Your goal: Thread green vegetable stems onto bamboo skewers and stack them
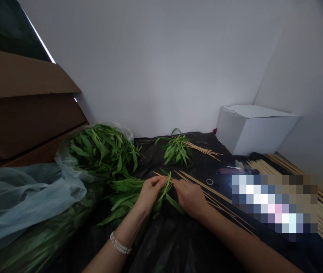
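My left hand [150, 191] is closed in a pinch on a leafy green stem [167, 185], which looks like water spinach. Facing it, my right hand [191, 195] pinches around the same spot from the other side. A thin bamboo stick [156, 173] pokes out behind my left fingertips and seems to run between both hands. Narrow leaves [174, 203] hang below the fingers. Beside my left wrist lies a heap of loose greens [124, 195] on black plastic sheeting [161, 250]. Long bamboo sticks [221, 193] lie under and beyond my right hand.
A clear plastic bag [30, 201] bulging with greens [101, 146] fills the left side. Farther back rests a bunch of leaves [177, 149] on several sticks [204, 149]. A white box [255, 129], a small ring [210, 182] and stacked sticks [320, 204] sit right.
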The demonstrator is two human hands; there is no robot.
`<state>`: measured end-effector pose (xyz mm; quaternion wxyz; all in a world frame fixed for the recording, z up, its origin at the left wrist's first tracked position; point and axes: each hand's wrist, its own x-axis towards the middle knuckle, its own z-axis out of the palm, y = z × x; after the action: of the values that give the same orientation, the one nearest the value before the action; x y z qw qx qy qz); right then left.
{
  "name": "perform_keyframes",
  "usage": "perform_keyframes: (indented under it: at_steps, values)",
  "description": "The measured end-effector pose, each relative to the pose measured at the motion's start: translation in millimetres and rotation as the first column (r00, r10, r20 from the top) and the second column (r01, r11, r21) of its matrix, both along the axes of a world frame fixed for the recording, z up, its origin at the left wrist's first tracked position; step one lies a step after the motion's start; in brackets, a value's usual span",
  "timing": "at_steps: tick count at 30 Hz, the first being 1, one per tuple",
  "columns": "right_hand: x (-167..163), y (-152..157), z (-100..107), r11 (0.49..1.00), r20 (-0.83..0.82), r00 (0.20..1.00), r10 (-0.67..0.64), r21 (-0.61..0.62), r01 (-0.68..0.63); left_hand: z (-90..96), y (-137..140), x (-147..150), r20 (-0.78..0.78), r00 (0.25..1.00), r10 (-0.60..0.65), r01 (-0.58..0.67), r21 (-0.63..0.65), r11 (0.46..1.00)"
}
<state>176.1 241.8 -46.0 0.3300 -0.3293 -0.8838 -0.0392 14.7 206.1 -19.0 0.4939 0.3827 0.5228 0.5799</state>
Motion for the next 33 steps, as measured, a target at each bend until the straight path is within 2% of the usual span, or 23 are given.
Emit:
perform_keyframes:
  at_steps: [3, 5, 8, 10, 12, 13, 15, 16, 17, 19, 21, 23, 25, 27, 29, 31, 33]
  values:
    - [1, 2, 2, 1.000, -0.009, 1.000, 0.005, 0.027, -0.005, 5.6, 0, -5, -0.024, 0.999, -0.028, 0.029, 0.032, 0.999]
    - [5, 7, 6, 0.998, -0.046, 0.999, -0.013, 0.053, 0.016, 13.1, 0, -15, -0.048, 0.998, 0.028, -0.024, 0.093, 0.995]
    - [20, 19, 19, 0.990, -0.175, 0.976, -0.128, 0.037, 0.137, 24.9, 1, -37, -0.044, 0.973, 0.228, -0.213, 0.225, 0.951]
    - [33, 29, 31, 0.967, -0.296, 0.921, -0.252, -0.054, 0.247, 29.0, 1, -49, -0.060, 0.919, 0.390, -0.357, 0.298, 0.885]
    - [45, 36, 40, 0.937, -0.399, 0.847, -0.350, -0.156, 0.314, 28.7, 2, -55, -0.143, 0.856, 0.498, -0.424, 0.357, 0.832]
    - [49, 38, 43, 0.925, -0.436, 0.816, -0.379, -0.187, 0.330, 27.1, 2, -55, -0.216, 0.836, 0.505, -0.405, 0.378, 0.832]
    - [52, 38, 46, 0.920, -0.469, 0.791, -0.393, -0.195, 0.341, 22.2, 3, -52, -0.421, 0.803, 0.423, -0.261, 0.390, 0.883]
    - [51, 37, 46, 0.924, -0.458, 0.802, -0.383, -0.183, 0.336, 19.4, 3, -49, -0.543, 0.760, 0.358, -0.158, 0.380, 0.912]
    - [48, 35, 44, 0.931, -0.434, 0.824, -0.364, -0.161, 0.326, 16.7, 2, -45, -0.664, 0.684, 0.300, -0.059, 0.360, 0.931]
    - [41, 31, 39, 0.955, -0.370, 0.880, -0.296, -0.089, 0.284, 11.9, 1, -39, -0.851, 0.472, 0.232, 0.092, 0.309, 0.947]
    - [34, 26, 34, 0.972, -0.320, 0.921, -0.224, -0.012, 0.233, 8.2, -1, -35, -0.941, 0.277, 0.193, 0.179, 0.248, 0.952]
    - [30, 23, 31, 0.979, -0.300, 0.937, -0.179, 0.036, 0.199, 5.4, -2, -33, -0.977, 0.156, 0.145, 0.206, 0.176, 0.963]
    - [29, 21, 30, 0.982, -0.304, 0.940, -0.154, 0.060, 0.180, 3.6, -3, -33, -0.989, 0.104, 0.108, 0.201, 0.127, 0.971]
    - [31, 17, 32, 0.980, -0.360, 0.923, -0.136, 0.086, 0.178, 3.1, -2, -35, -0.983, 0.136, 0.121, 0.181, 0.144, 0.973]
    - [33, 13, 35, 0.975, -0.442, 0.888, -0.129, 0.106, 0.194, 4.3, 0, -39, -0.951, 0.240, 0.193, 0.125, 0.227, 0.966]
    - [35, 8, 37, 0.974, -0.485, 0.866, -0.121, 0.110, 0.198, 7.7, 2, -44, -0.886, 0.350, 0.304, 0.019, 0.331, 0.943]
    - [34, 6, 37, 0.981, -0.434, 0.896, -0.090, 0.116, 0.155, 13.0, 2, -49, -0.792, 0.446, 0.417, -0.095, 0.421, 0.902]
